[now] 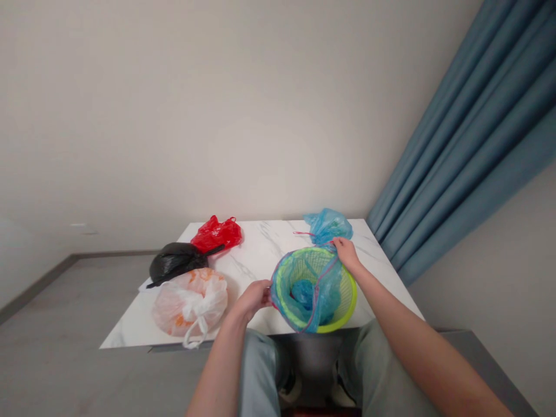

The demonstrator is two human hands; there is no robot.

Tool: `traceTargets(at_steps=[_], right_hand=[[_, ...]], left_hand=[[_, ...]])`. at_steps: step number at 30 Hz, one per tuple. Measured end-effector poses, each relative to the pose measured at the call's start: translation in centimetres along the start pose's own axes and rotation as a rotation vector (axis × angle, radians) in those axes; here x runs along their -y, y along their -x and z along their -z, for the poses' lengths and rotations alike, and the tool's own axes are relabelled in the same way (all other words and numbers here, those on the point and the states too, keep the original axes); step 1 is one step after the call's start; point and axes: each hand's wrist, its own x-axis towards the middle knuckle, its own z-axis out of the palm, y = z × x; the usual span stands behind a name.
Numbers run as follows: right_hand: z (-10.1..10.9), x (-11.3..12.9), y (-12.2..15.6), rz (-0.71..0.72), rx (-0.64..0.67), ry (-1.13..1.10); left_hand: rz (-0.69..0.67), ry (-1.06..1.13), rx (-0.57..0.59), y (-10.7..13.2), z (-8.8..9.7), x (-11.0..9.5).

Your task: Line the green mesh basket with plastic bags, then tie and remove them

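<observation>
A lime-green mesh basket (343, 313) stands at the near edge of the white marble table (260, 255). A thin blue plastic bag (319, 292) lines its inside and hangs over the rim. My left hand (256, 298) pinches the bag's edge at the basket's left rim. My right hand (345, 252) grips the bag's edge at the far rim. A second, crumpled blue bag (328, 225) lies just behind the basket.
On the table's left side lie a red bag (217, 233), a black bag (176, 260) and a white-and-orange bag (191, 301) with tied handles. A blue curtain (469, 127) hangs at the right. My knees (260, 365) are under the table's front edge.
</observation>
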Motion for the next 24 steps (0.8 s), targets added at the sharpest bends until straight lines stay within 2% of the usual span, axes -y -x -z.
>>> traceTargets(at_steps=[3,7,9,12,15,19,24], right_hand=[[-0.5,0.0,0.1,-0.02,-0.035,-0.216],[-0.9,0.4,0.1,-0.147,-0.057,-0.537],[-0.7,0.8,0.3,-0.207,-0.035,-0.639],[-0.1,1.4,0.7,-0.248,0.06,-0.702],[0.6,2.0,1.2,-0.267,0.107,-0.741],[1.8,2.6,1.6,-0.306,0.064,-0.892],[3.4,3.4,1.9,-0.278,0.034,-1.09]], left_hand=[[-0.115,0.063,-0.047,-0.2,-0.2,-0.2],[-0.215,0.227,-0.119,-0.6,-0.5,-0.9],[-0.198,0.338,-0.095,-0.5,-0.5,-1.5],[-0.191,0.501,0.003,0.1,-0.4,-2.4],[-0.282,0.587,0.062,1.0,-0.4,-3.0],[-0.367,0.564,0.093,1.9,-1.0,-3.3],[-0.353,0.407,0.122,1.6,-1.3,-2.7]])
